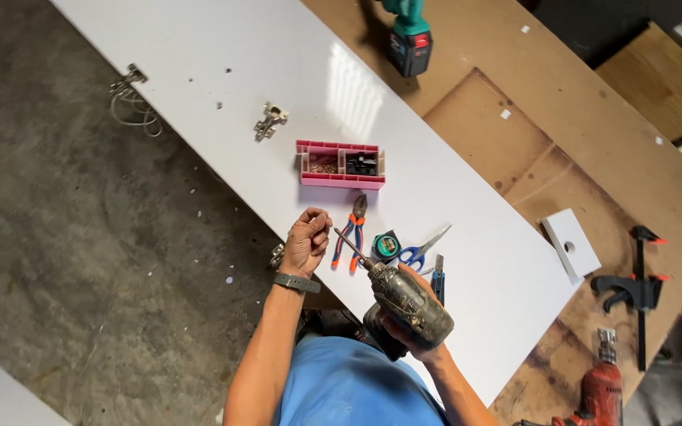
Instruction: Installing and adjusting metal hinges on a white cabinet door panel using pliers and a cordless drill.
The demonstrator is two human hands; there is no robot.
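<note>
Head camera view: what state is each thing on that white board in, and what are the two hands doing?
Left hand: closed, fingertips at the bit's tip.
Right hand: gripping the worn drill, bit pointing toward the left hand.
Pink box: open, compartments holding small parts.
Pliers: lying flat, handles slightly apart.
Scissors: lying flat, blades shut.
Hinge: lying loose on the white board.
Green drill: resting untouched.
</note>
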